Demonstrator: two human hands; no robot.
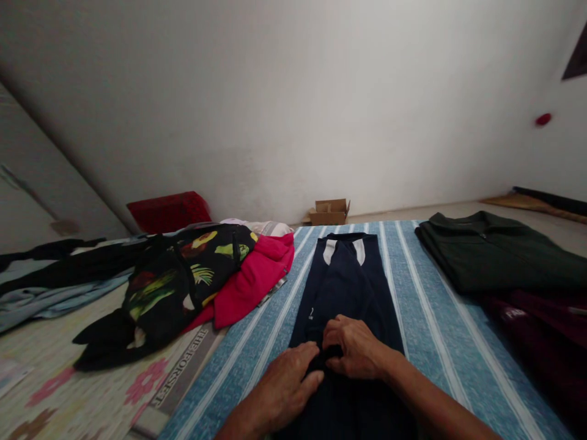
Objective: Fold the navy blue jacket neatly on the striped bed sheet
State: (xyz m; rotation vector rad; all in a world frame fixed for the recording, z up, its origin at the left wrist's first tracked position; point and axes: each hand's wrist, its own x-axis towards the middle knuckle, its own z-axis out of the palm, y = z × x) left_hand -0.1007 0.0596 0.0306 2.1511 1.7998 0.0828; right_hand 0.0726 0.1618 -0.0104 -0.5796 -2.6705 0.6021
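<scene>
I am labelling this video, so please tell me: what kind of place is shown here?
Probably a room in a home, with laundry being sorted on a bed. Both hands rest on dark navy trousers laid flat on a blue striped sheet, with a heap of clothes alongside.

Blue striped sheet (422, 318), navy trousers (342, 287) laid flat, dk green top (495, 250), maroon garment (545, 336) at rt edge.
</scene>
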